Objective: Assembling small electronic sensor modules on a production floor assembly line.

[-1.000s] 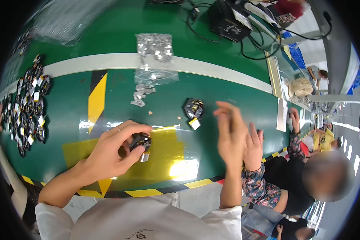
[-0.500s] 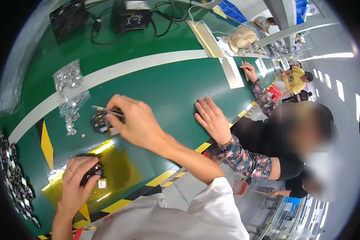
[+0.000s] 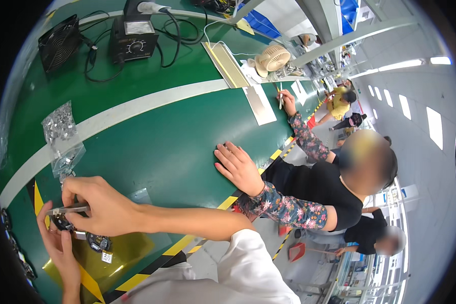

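Note:
My right hand [image 3: 104, 207] holds metal tweezers [image 3: 68, 209], which point left over a small round black electronic part [image 3: 62, 222]. My left hand [image 3: 58, 253] has its fingers and thumb around that part from the left and below. My right fingers partly hide it. Just right of it, a second round black part [image 3: 97, 242] with a small white label lies on a sheet of transparent yellow film [image 3: 124, 251]. Beyond my right hand lies a clear bag of small metal pieces [image 3: 61, 131], with a few pieces at its mouth.
More black parts [image 3: 17, 248] line the left edge. Behind the pale strip stand a black fan [image 3: 61, 45] and a black box with a dial [image 3: 134, 43], with cables. A co-worker's hand [image 3: 240, 169] rests on the green table to the right; their other hand holds a thin tool [image 3: 280, 96].
My left hand has let go of the labelled part on the film and moved to the other part. My right hand has moved left and nearer with the tweezers. The view has shifted.

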`<state>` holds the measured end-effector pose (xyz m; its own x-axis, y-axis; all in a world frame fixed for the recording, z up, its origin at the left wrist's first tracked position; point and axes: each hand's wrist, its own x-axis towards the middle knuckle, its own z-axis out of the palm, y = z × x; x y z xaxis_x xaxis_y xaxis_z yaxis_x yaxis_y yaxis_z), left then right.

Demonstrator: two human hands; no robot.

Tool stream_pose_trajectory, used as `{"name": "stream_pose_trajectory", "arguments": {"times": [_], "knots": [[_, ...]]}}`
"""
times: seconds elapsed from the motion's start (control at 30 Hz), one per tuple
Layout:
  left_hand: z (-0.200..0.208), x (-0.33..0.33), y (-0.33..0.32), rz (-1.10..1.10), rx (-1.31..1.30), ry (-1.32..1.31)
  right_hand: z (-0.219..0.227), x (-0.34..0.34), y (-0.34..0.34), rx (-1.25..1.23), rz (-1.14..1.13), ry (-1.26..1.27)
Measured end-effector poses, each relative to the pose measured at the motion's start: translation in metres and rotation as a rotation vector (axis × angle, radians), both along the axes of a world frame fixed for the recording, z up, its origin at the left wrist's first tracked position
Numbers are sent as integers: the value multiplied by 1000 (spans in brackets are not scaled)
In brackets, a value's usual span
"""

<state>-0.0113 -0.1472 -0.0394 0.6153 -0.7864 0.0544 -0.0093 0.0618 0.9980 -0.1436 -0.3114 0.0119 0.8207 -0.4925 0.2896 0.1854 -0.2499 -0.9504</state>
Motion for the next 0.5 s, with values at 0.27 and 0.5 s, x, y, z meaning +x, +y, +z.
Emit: {"name": "stream_pose_trajectory", "arguments": {"times": [0.27, 0.5], "knots": [[28, 3, 1, -197, 152, 3, 5, -17, -13, 473, 62, 103], [35, 4, 0, -310, 99, 141, -1, -34, -13, 498, -39, 9]]}}
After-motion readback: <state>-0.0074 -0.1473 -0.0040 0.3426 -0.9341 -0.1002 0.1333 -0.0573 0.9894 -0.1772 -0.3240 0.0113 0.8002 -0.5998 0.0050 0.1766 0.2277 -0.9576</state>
